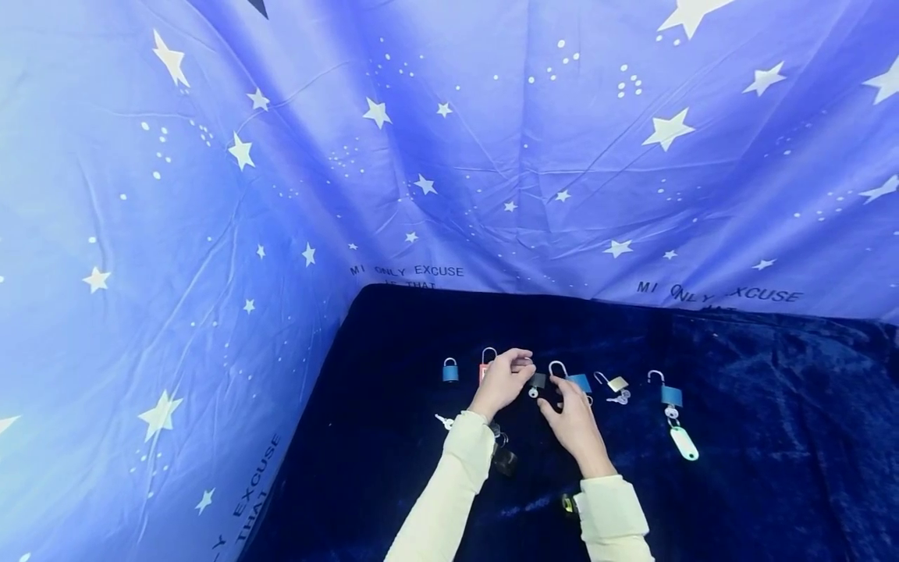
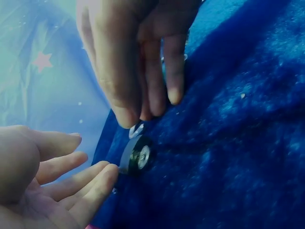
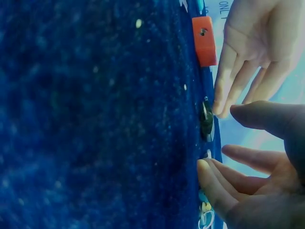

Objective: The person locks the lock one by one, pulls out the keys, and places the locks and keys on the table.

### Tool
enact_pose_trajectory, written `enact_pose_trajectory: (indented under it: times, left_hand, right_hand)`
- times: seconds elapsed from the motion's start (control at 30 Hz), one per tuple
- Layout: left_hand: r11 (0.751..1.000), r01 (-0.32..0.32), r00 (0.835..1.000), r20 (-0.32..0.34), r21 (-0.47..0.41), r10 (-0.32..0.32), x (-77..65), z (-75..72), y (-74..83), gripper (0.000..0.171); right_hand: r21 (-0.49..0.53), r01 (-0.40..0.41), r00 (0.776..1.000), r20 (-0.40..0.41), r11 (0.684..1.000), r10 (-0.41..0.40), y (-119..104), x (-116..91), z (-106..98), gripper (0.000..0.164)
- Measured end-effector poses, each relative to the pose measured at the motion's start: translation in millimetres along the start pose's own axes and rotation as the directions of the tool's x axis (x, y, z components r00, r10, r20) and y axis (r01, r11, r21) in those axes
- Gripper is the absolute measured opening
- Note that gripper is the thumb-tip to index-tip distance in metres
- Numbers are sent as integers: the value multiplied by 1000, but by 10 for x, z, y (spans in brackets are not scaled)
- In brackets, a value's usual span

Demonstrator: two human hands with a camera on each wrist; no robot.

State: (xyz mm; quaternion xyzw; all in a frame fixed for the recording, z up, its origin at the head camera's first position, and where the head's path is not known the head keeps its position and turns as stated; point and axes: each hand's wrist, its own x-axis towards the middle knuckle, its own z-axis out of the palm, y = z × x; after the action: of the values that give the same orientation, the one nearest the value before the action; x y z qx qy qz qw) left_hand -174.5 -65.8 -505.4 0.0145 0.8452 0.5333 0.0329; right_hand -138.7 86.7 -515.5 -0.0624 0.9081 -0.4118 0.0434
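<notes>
A small black padlock (image 1: 537, 381) lies on the dark blue cloth between my two hands, with a round-headed key (image 1: 533, 393) at its near end. My left hand (image 1: 502, 382) has its fingers extended; in the left wrist view its fingertips reach the edge of the black padlock (image 2: 136, 155), and I cannot tell if they touch. My right hand (image 1: 576, 421) is on the other side, thumb and fingers apart, beside a blue padlock (image 1: 579, 382) that it partly covers. A red padlock (image 3: 205, 42) sits beyond the left hand.
A closed blue padlock (image 1: 450, 370) stands at the left. To the right lie a brass padlock (image 1: 618, 384) with keys and a blue padlock (image 1: 671, 396) with a pale key tag (image 1: 684, 442). Loose keys (image 1: 445, 421) and a dark padlock (image 1: 504, 460) lie nearer, partly behind the left sleeve.
</notes>
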Motion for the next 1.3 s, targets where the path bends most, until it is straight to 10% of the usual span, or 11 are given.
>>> enact_pose_trajectory:
  times: [1.3]
  left_hand:
    - [988,73,997,10,136,-75,-15,93,3,28]
  right_hand:
    - [-15,-17,1000,25,1000,18,-7,74,35,48]
